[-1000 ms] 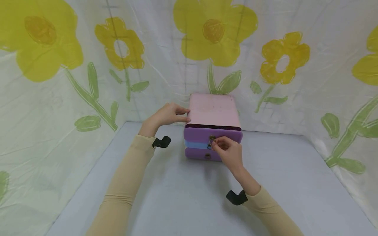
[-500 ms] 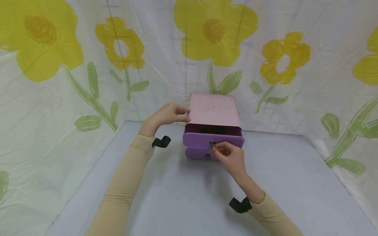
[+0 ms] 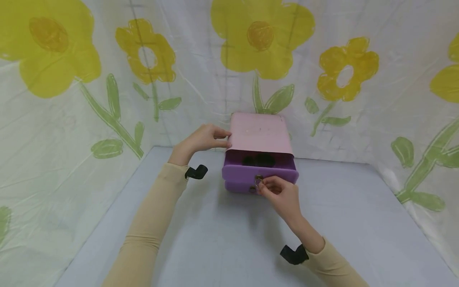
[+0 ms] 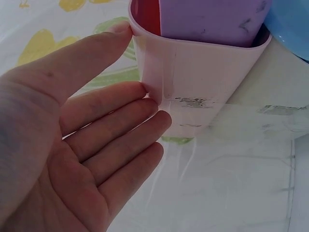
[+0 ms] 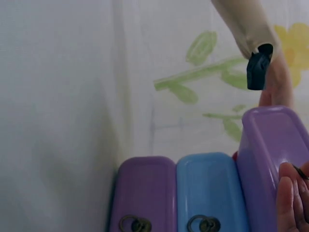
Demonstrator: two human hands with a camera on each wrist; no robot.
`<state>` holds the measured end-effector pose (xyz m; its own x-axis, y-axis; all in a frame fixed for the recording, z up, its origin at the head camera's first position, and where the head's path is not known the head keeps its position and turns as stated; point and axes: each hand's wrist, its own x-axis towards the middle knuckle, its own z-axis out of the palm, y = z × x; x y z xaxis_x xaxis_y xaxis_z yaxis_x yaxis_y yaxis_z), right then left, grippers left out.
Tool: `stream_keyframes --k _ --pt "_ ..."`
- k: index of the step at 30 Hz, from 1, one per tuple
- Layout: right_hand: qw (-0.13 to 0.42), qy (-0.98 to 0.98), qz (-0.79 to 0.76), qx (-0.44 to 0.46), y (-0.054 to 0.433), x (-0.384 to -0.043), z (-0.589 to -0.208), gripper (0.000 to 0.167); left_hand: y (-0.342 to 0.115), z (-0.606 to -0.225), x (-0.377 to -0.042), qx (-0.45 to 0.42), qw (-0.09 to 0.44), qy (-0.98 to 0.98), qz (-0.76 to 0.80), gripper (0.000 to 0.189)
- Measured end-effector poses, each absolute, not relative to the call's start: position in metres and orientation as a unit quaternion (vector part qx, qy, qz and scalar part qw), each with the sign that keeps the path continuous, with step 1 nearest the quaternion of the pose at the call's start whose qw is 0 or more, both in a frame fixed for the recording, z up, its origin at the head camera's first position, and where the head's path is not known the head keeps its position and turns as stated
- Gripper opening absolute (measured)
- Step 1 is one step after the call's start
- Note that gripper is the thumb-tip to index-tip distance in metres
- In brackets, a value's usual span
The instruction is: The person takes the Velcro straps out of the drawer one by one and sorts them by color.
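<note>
A small pink cabinet (image 3: 259, 131) with three drawers stands at the back of the table. My right hand (image 3: 283, 197) pinches the ring pull (image 3: 258, 182) of the purple top drawer (image 3: 238, 172), which is partly pulled out. Dark round things (image 3: 265, 160) lie inside that drawer, too shadowed to identify. My left hand (image 3: 204, 138) touches the cabinet's left side with its fingertips. In the left wrist view its fingers (image 4: 118, 123) are fairly straight. The right wrist view shows the blue middle drawer (image 5: 212, 188) and purple bottom drawer (image 5: 145, 188) pushed in, each with a ring pull.
The cabinet rests on a pale table (image 3: 222, 239). Behind and at both sides hangs a white sheet (image 3: 193, 48) printed with yellow flowers. Black straps (image 3: 196, 172) sit at both wrists.
The top drawer has slid out toward me from nearly closed, along with my right hand, and its dark contents have come into view. My left hand has stayed at the cabinet's side.
</note>
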<state>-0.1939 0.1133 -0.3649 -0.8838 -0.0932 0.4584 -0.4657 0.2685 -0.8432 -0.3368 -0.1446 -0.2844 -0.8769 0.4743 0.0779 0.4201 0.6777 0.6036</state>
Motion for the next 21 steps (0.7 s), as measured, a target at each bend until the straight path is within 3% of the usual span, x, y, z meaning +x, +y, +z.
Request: stream_keyframes --k 21 --pt "0.170 -0.789 0.556 0.198 0.117 -0.178 -0.366 0.002 -0.145 -0.285 -0.337 0.245 0.041 0.914 0.322 0.053"
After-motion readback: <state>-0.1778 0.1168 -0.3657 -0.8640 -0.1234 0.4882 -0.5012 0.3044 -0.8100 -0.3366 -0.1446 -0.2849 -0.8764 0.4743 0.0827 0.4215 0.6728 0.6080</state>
